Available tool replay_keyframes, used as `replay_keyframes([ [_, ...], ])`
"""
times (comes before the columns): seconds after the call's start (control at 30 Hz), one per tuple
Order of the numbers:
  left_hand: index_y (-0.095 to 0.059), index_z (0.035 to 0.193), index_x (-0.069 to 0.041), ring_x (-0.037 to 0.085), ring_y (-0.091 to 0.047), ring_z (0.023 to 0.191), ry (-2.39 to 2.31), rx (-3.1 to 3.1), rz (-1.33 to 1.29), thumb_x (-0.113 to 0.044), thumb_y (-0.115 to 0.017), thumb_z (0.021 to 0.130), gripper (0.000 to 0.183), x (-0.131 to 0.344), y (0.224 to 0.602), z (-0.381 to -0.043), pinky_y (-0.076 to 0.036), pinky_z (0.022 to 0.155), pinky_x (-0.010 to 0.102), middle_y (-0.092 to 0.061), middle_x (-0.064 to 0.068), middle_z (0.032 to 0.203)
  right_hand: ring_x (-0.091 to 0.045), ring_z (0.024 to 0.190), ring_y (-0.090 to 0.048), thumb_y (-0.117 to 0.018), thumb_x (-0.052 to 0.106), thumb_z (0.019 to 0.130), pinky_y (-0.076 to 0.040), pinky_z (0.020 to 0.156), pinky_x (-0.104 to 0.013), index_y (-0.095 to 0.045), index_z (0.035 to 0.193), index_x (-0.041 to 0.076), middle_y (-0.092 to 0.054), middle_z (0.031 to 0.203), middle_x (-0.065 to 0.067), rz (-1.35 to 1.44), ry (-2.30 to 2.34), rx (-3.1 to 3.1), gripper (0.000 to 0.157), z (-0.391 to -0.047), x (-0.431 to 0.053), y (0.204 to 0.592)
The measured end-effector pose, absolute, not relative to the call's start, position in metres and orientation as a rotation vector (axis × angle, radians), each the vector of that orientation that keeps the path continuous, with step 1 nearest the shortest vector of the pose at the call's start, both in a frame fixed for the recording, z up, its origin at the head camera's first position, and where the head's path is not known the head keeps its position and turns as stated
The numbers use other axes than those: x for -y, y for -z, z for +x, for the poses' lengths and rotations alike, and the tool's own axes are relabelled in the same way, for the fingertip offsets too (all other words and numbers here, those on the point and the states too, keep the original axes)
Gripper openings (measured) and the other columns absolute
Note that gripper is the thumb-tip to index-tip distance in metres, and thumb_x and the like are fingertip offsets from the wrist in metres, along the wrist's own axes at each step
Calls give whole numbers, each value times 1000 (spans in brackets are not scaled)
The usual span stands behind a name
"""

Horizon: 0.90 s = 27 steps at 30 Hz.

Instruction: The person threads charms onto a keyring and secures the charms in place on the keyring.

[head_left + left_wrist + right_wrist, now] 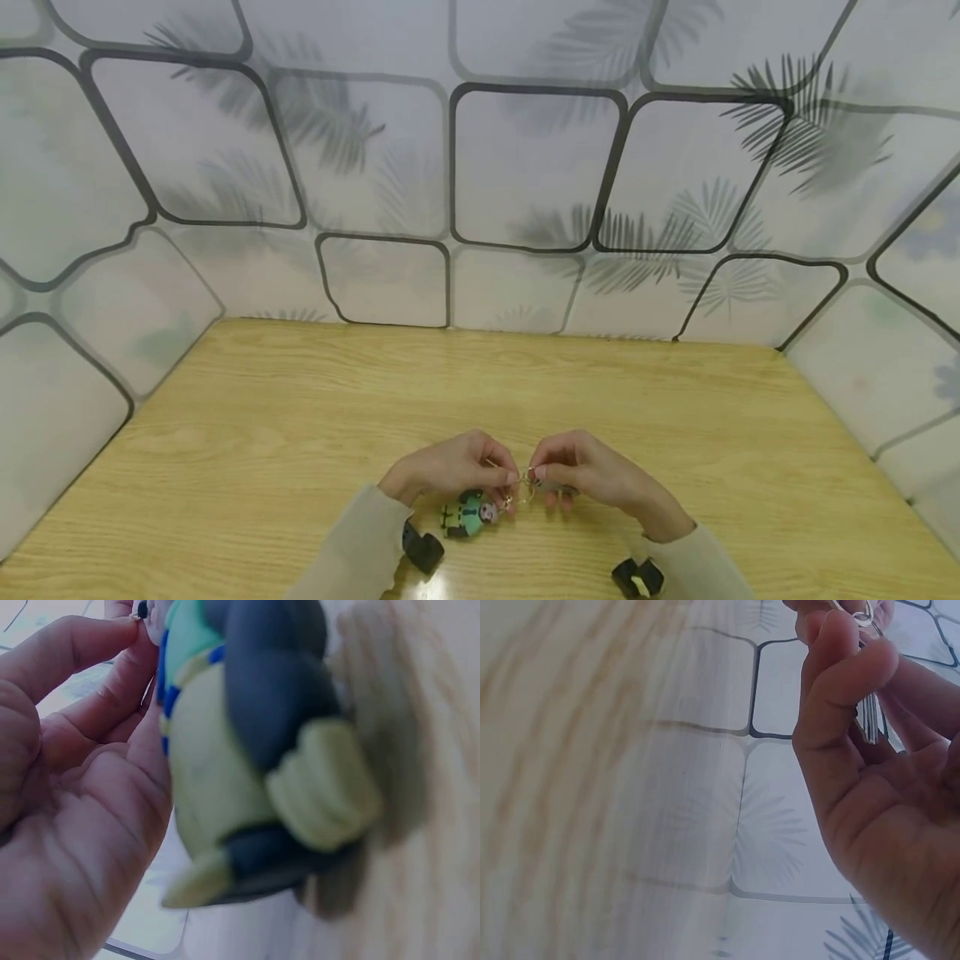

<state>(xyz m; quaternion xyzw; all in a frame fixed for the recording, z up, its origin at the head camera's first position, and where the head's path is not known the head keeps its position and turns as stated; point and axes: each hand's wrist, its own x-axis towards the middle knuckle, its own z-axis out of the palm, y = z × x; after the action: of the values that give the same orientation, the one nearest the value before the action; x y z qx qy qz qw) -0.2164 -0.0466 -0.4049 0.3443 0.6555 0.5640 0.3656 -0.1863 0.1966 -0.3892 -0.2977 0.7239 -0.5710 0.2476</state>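
Evidently, the left hand (pixel 461 464) pinches the key ring (pixel 862 623), the right hand (pixel 596 471) grips apparent keys (pixel 868 720); the figurine (pixel 469 514) lies sideways, head ringward, nearer the left.

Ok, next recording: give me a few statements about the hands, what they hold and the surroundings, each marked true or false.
1. Metal rings are between the left hand and the right hand. True.
2. The figurine is nearer the right hand than the left. False: it is beside the left hand.
3. Keys are in the right hand. True.
4. Both hands work at the far edge of the table, against the wall. False: they are over the near part of the table, well short of the wall.
5. The wall carries leaf shapes and dark outlines. True.
6. The sleeves are black. False: the sleeves are pale.
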Motion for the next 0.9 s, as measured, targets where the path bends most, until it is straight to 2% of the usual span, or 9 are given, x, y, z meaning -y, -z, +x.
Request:
replay_keyframes([
  [0.1, -65, 104, 17, 10, -68, 77, -1446, -1684, 901, -1, -52, 104, 23, 46, 406, -216, -58, 76, 28, -70, 2, 88, -9, 64, -60, -52, 3, 105, -51, 53, -23, -65, 101, -12, -57, 79, -36, -877, 1549, -1968, 20, -187, -197, 392],
  [0.2, -65, 104, 18, 9, -67, 76, -1435, -1682, 907, -1, -52, 104, 23, 46, 406, -216, -58, 75, 27, -70, 2, 87, -12, 63, -61, -52, 2, 105, -51, 51, -24, -65, 100, -11, -56, 81, -38, -931, 1546, -1956, 19, -188, -198, 394],
  [0.43, -64, 102, 19, 9, -66, 74, -1412, -1691, 912, 0, -51, 103, 23, 45, 404, -215, -57, 74, 25, -71, 6, 86, -40, 59, -57, -51, -2, 104, -50, 47, -30, -65, 99, -10, -56, 80, -33, -1058, 1530, -1954, 17, -190, -200, 395],
  [0.5, -64, 101, 18, 8, -66, 74, -1409, -1702, 911, 0, -51, 103, 22, 44, 404, -215, -57, 73, 24, -71, 7, 85, -44, 59, -56, -51, -2, 104, -49, 46, -31, -65, 99, -10, -56, 79, -33, -1079, 1534, -1948, 17, -190, -200, 395],
  [0.9, -65, 100, 17, 6, -65, 71, -1378, -1739, 949, 1, -51, 101, 22, 42, 402, -212, -56, 69, 23, -70, 8, 84, -37, 54, -54, -51, -4, 103, -45, 44, -27, -64, 97, -12, -53, 76, -30, -1106, 1528, -1952, 16, -189, -198, 393],
])
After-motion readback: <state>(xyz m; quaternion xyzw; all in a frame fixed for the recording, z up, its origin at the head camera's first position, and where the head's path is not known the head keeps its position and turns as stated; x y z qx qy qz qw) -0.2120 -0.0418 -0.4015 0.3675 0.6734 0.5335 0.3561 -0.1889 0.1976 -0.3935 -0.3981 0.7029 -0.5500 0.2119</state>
